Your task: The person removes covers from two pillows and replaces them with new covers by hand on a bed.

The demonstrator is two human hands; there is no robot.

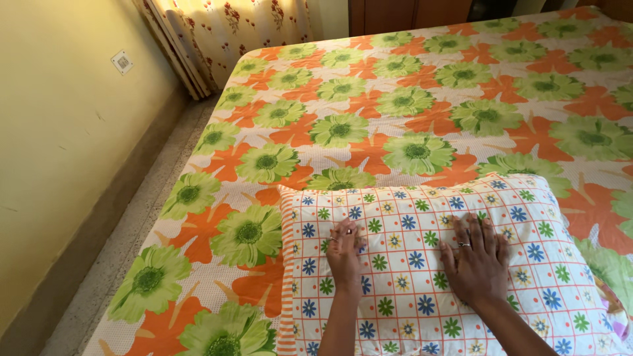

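pillow (pixel 422 264) in checked cover w/ small blue, green & yellow flowers lies flat on the bed, near its bottom edge in view, orange-striped band down the pillow's left end. both hands rest palm-down on top of the pillow, nothing held in either. left hand (pixel 344 254) sits on the pillow's left-centre part, fingers close together & a bit curled, ring on one finger. right hand (pixel 478 260) sits right of pillow centre, fingers spread flat & pointing to the pillow's far edge, ring visible too. hands are apart, bare pillow between them. under the pillow: bedsheet (pixel 395 112) w/ big green & orange flowers, covering the whole bed beyond & left of the pillow. left of the pillow past the bed edge: strip of speckled floor (pixel 132 231), then yellow wall (pixel 59 145). far beyond the pillow's left corner: floral curtain (pixel 231 33)
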